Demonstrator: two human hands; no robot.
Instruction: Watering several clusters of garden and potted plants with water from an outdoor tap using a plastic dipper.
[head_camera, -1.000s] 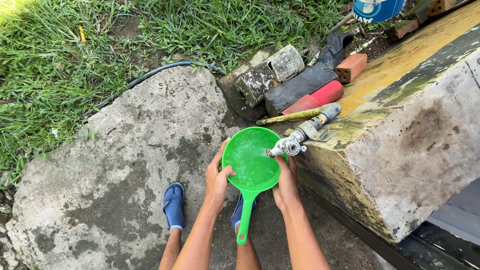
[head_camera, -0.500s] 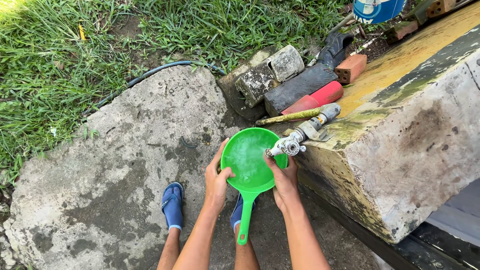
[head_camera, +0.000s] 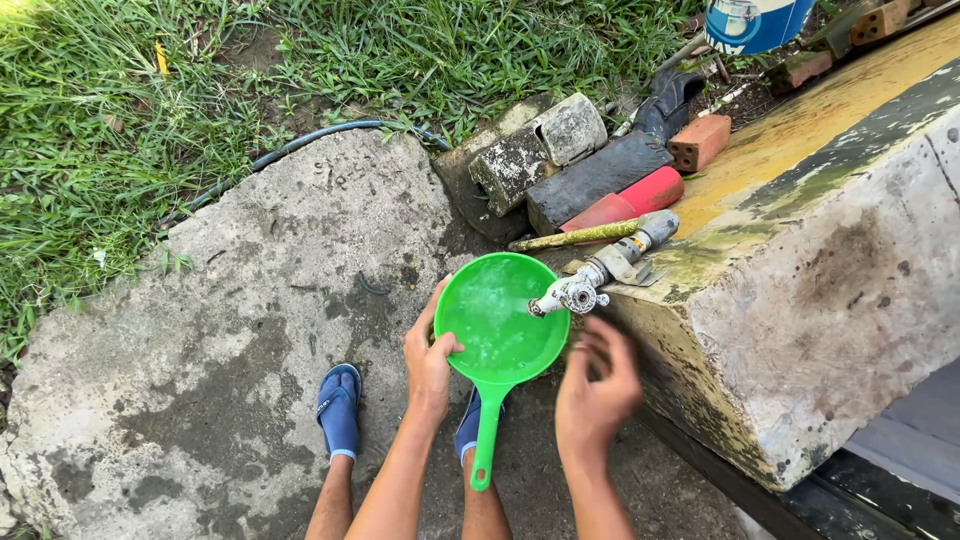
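My left hand (head_camera: 428, 358) grips the left rim of a round green plastic dipper (head_camera: 497, 325) with a long handle pointing toward me. The dipper sits under a metal tap (head_camera: 580, 288) that sticks out from a stained concrete block (head_camera: 830, 280), and water lies inside it. Blurred with motion, my right hand (head_camera: 598, 385) hangs below and slightly right of the tap, fingers apart, holding nothing. It touches neither the dipper nor the tap.
I stand on a rough concrete slab (head_camera: 250, 330) in blue sandals (head_camera: 339, 408). Bricks and stone pieces (head_camera: 560, 150) lie beyond the tap, with a red object (head_camera: 640, 195) and a hose (head_camera: 290, 148) at the grass edge. A blue-and-white container (head_camera: 755, 22) stands at the top right.
My right hand has come off the dipper's right rim and dropped back toward me. The left hand keeps its hold on the dipper under the tap.
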